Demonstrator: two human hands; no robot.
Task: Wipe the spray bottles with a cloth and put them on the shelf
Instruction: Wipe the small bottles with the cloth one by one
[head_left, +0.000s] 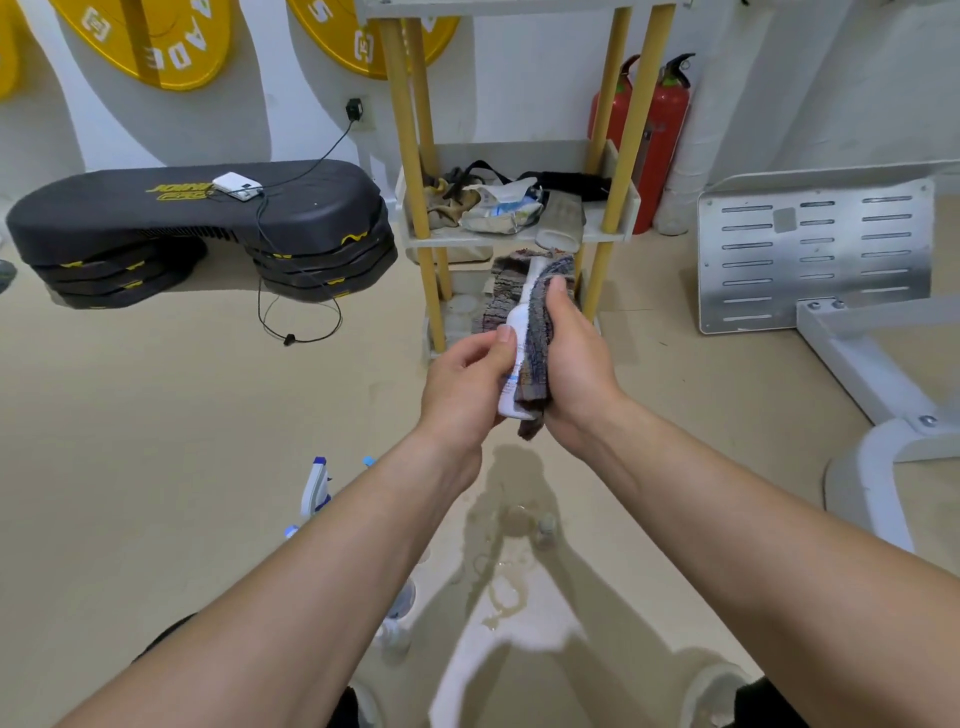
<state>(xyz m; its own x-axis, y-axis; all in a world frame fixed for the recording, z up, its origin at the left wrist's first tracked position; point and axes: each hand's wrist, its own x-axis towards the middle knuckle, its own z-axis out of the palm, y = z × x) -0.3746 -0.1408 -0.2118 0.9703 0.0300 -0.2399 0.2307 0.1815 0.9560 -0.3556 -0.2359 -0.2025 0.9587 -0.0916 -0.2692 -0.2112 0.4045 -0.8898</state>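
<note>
My left hand (467, 384) grips a white spray bottle (514, 338) by its lower body, thumb on its front. My right hand (571, 364) holds a grey striped cloth (535, 332) wrapped against the bottle's right side and upper part; the bottle's top is hidden in the cloth. Both hands are in front of the yellow-posted shelf (519, 239). Other spray bottles (316, 488) with blue-and-white triggers stand on the floor at the lower left, partly hidden behind my left forearm.
The shelf's middle tier holds rags, a packet and a grey remote-like item. Two red fire extinguishers (660, 130) stand behind it. Stacked black step platforms (197, 228) with a charger and cable lie left. A white metal frame (815, 254) is on the right. A wet patch (509, 519) marks the floor.
</note>
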